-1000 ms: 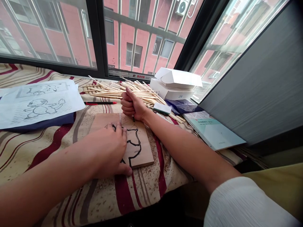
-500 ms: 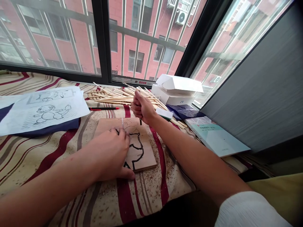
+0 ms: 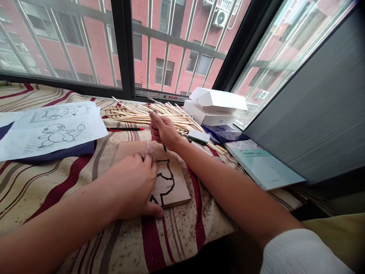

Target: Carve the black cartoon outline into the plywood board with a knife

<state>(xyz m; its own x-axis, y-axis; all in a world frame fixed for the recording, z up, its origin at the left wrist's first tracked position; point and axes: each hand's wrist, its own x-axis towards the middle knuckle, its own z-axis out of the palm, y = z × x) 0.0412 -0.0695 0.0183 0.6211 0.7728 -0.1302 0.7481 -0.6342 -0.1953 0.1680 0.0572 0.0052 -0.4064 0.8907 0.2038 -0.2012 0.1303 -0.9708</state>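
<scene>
A flat wooden board (image 3: pixel 179 186) lies on the striped cloth, with thick black outlines and fainter pencil lines near its far edge. Spread across its left part, my left hand (image 3: pixel 137 182) presses down with the thumb apart at the near edge, covering some of the drawing. My right hand (image 3: pixel 164 131) is closed in a fist over the board's far side. It grips a slim carving tool (image 3: pixel 164 148), whose dark lower end points down at the pencil lines; its handle is mostly hidden in the fist.
Wood crumbs litter the striped cloth (image 3: pixel 114 243). Printed line drawings (image 3: pixel 61 133) and a red-and-black pen (image 3: pixel 125 129) lie left. Thin wooden sticks (image 3: pixel 134 114), a white box (image 3: pixel 213 110), a small white-and-green block (image 3: pixel 199 136) and a pale green book (image 3: pixel 265 163) lie beyond and right.
My right hand has moved left with the carving tool, over the board's far edge area. My left hand stays in place on the board. The view has shifted slightly.
</scene>
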